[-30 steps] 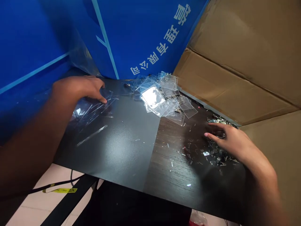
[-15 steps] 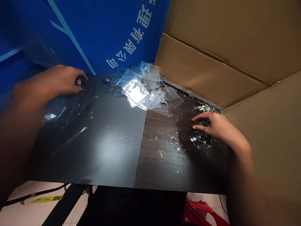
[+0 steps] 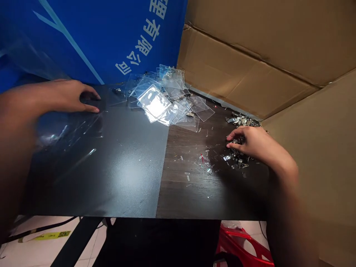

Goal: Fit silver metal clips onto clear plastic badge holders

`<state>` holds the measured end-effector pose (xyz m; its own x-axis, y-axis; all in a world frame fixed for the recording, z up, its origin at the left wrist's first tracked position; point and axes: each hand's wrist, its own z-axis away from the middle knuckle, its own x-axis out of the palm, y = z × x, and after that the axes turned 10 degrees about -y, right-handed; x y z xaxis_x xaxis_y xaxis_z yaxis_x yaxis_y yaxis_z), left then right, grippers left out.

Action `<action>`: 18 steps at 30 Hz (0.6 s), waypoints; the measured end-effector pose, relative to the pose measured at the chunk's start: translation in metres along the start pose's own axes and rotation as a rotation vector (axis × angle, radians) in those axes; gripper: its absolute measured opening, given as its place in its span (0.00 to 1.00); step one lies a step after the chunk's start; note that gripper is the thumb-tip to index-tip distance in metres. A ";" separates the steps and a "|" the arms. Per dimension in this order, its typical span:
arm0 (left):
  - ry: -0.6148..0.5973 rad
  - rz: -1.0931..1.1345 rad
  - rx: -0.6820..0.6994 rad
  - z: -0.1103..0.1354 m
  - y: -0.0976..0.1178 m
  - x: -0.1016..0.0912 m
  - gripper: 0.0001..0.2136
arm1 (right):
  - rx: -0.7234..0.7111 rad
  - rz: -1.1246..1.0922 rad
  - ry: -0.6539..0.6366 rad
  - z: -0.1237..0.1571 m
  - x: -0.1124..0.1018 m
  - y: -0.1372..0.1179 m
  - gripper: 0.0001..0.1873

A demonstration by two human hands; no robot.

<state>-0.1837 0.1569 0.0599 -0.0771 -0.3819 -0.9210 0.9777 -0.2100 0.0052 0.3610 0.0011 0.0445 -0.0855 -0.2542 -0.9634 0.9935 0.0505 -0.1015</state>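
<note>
My left hand (image 3: 65,96) is over the left of the table, thumb and fingers apart, with nothing visible between them. Under and beside it lies a crumpled clear plastic bag (image 3: 93,151). On the right, my right hand (image 3: 250,140) reaches over a heap of small metal clips (image 3: 241,120). Its thumb and index finger are curved, with a narrow gap between the tips, and I see nothing held there. The palm hides part of the heap. Between the hands, clear plastic badge holders (image 3: 155,105) lie in a loose pile at the back.
Small clear strips and bits (image 3: 209,170) are scattered on the wood-grain part of the table (image 3: 180,200). A blue panel (image 3: 111,33) with white characters stands behind, cardboard (image 3: 236,70) at the right. Below the front edge is a red plastic object (image 3: 239,244).
The view has shifted slightly, so the table items sit further left and higher. My right thumb and index finger have come closer together over the clips. The left hand remains spread near the bag.
</note>
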 end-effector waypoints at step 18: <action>0.122 -0.020 -0.018 0.019 0.028 -0.014 0.43 | 0.016 -0.116 0.038 0.007 -0.012 0.006 0.20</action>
<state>-0.1593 0.1396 0.0804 -0.0731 -0.2656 -0.9613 0.9796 -0.2002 -0.0191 0.3685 -0.0024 0.0570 -0.2029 -0.2203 -0.9541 0.9778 0.0071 -0.2096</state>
